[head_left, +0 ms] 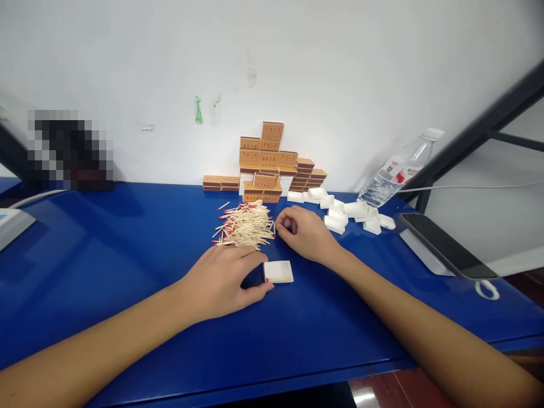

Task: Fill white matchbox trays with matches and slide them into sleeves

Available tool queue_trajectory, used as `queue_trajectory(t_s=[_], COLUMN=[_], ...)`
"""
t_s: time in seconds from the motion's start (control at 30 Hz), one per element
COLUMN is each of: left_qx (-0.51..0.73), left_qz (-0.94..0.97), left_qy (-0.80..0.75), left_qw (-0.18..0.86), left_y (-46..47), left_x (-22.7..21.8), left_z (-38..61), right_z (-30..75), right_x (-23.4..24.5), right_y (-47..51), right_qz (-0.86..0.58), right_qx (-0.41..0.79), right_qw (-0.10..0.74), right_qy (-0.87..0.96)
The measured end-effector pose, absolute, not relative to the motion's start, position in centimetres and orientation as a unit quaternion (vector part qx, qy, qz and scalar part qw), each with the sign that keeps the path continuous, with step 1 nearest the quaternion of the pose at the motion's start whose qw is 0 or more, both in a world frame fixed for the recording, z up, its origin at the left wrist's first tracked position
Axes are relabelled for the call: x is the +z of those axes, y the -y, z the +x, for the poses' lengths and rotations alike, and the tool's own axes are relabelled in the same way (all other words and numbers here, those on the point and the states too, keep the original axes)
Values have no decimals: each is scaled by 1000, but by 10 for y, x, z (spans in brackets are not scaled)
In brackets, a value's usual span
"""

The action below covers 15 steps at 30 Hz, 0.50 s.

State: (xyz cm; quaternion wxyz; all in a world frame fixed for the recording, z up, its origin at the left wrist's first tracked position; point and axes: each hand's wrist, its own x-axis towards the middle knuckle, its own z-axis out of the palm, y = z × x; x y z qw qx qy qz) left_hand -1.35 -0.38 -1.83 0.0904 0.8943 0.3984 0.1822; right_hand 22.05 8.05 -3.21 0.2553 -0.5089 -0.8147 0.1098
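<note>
My left hand (227,279) has its thumb and index finger at two corners of a small white matchbox tray (279,267), steadying it on the table. A few matches lie along the near side inside this tray. My right hand (304,229) is at the right edge of a loose heap of red-tipped matches (249,224). Its thumb and index finger are pinched, with a match (273,229) at their tips. The left hand's other fingers rest close to the heap's near edge.
Orange-brown matchboxes (259,157) are stacked against the wall. White empty trays (335,221) lie scattered to the right of the heap. Further right are a leaning water bottle (391,173) and a phone (448,243) on a white stand. The table (140,243) is blue.
</note>
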Motion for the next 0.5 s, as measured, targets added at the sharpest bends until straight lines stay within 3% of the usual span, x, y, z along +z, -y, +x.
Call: queue_trajectory(t_s=[0.2,0.5], left_qx=[183,174], left_qz=[897,893], left_qy=[-394,-405], left_qw=[78,89], left_y=[2,1], left_x=[-19,-16], left_z=[-14,-14], right_z=[237,253], right_x=[-24,-15], right_y=[-93,-96], right_qz=[-374,-402], right_qx=[149,199], right_qw=[208,137], right_qy=[891,883])
